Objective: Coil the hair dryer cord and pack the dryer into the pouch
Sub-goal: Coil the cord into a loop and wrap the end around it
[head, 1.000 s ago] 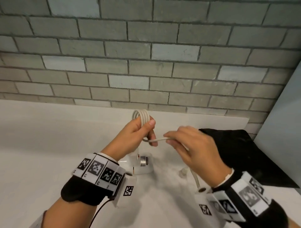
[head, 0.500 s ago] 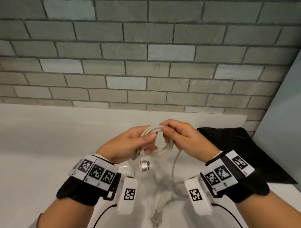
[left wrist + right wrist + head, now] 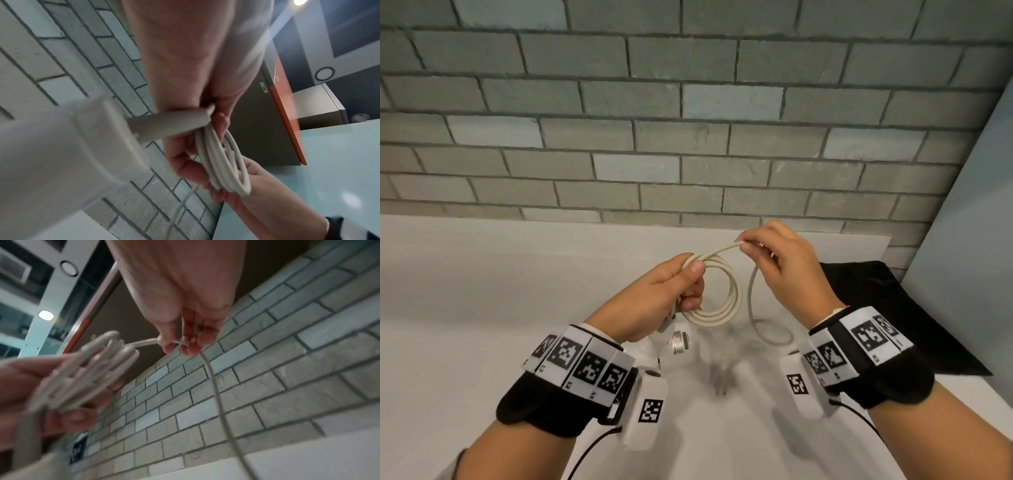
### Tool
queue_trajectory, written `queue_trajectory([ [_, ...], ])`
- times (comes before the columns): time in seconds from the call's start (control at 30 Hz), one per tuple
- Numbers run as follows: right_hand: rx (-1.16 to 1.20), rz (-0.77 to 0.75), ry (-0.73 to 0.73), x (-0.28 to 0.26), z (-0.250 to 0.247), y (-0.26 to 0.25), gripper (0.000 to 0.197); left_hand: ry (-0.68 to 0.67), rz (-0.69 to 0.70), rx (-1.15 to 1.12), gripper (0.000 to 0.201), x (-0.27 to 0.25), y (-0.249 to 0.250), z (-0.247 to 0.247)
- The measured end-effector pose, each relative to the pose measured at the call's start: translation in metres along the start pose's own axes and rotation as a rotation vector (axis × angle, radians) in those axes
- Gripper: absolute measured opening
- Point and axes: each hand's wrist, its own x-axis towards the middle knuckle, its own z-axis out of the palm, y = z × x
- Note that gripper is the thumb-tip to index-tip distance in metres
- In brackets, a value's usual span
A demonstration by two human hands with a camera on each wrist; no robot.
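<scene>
My left hand [image 3: 681,284] grips a coil of cream cord [image 3: 722,294] with several loops, held above the white counter [image 3: 482,308]. In the left wrist view the coil [image 3: 224,164] hangs from the fingers beside the cord's grey strain relief [image 3: 170,123] and the white dryer handle [image 3: 61,154]. My right hand [image 3: 763,246] pinches the loose cord just right of the coil; in the right wrist view the cord [image 3: 216,386] trails down from the fingertips [image 3: 189,347]. The white dryer [image 3: 678,346] lies below my left hand, mostly hidden. The plug [image 3: 722,377] is blurred.
A black pouch [image 3: 893,308] lies flat on the counter at the right, beside a pale panel [image 3: 969,240]. A grey brick wall [image 3: 688,120] runs along the back of the counter.
My right hand has drawn away from the coil, up and to the right, pulling out a fresh length of cord. The coil in my left hand now faces the camera flat.
</scene>
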Motion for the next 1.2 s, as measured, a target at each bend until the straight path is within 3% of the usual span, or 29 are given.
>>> queue_trajectory([
  [0.13, 0.303, 0.281, -0.127, -0.004, 0.013, -0.008, 0.017, 0.057, 0.021, 0.092, 0.026, 0.001, -0.006, -0.004],
  [0.23, 0.650, 0.455, -0.238, -0.009, 0.013, -0.019, 0.027, 0.132, 0.029, 0.178, 0.026, 0.000, -0.004, -0.003],
  [0.33, 0.869, 0.481, -0.328, -0.013, 0.011, -0.029, 0.027, 0.228, 0.030, 0.238, 0.029, 0.002, 0.000, 0.001],
  [0.5, 0.973, 0.620, -0.249, -0.012, 0.016, -0.032, 0.022, 0.260, 0.068, 0.306, 0.024, 0.005, -0.001, 0.007],
  [0.8, 1.555, 0.746, -0.207, -0.009, 0.011, -0.044, 0.019, 0.308, 0.211, 0.408, 0.022, 0.013, -0.007, 0.009],
  [0.87, 1.475, 0.679, -0.226, -0.009, 0.012, -0.046, 0.020, 0.301, 0.228, 0.412, 0.021, 0.015, -0.008, 0.010],
  [0.97, 1.022, 0.577, -0.245, -0.009, 0.013, -0.045, 0.035, 0.333, 0.248, 0.424, 0.023, 0.016, -0.011, 0.012],
  [1.07, 0.534, 0.456, -0.120, -0.008, 0.016, -0.040, 0.044, 0.383, 0.276, 0.472, 0.021, 0.017, -0.012, 0.015],
  [1.2, 0.407, 0.568, -0.004, -0.011, 0.021, -0.036, 0.026, 0.453, 0.284, 0.528, 0.020, 0.019, -0.014, 0.018],
])
